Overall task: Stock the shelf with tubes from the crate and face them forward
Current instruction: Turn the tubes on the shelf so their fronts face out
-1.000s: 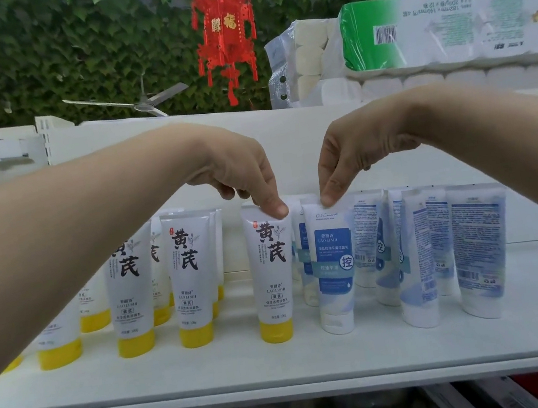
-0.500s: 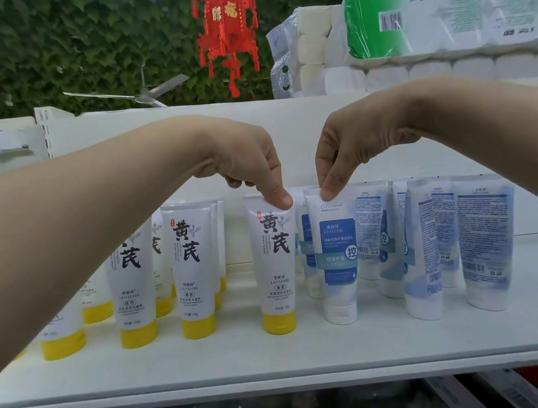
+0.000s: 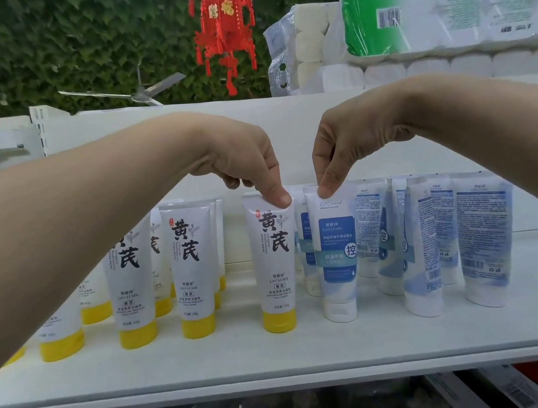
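The left hand (image 3: 249, 168) pinches the flat crimped top of a yellow-capped tube (image 3: 277, 261) between thumb and forefinger. The tube is smooth glossy white plastic, wide at the crimp and narrowing to a round yellow cap. It stands cap-down and upright on the matte white shelf (image 3: 282, 357), with its black brush-style characters facing forward.

Just right of that tube, apart from it by a narrow gap, the right hand (image 3: 339, 149) pinches the crimped top of a blue-label tube (image 3: 335, 253). This one has the same soft tapered shape, a white cap, and its blue front panel turned forward.

Further right of the yellow-capped tube stand the back-turned tubes (image 3: 483, 236), which show fine print and barcodes; some are angled sideways. To its left runs the yellow-capped row (image 3: 191, 273), fronts forward, with more tubes ranked behind.

In front of the yellow-capped tube a broad bare strip of board reaches the shelf's straight front lip. Behind it rises the plain white back panel.

Above and to its right lie crinkled plastic-wrapped toilet-paper packs (image 3: 441, 13). Almost straight above hangs a red tasselled lantern (image 3: 222, 20) against a leaf wall (image 3: 31, 47).
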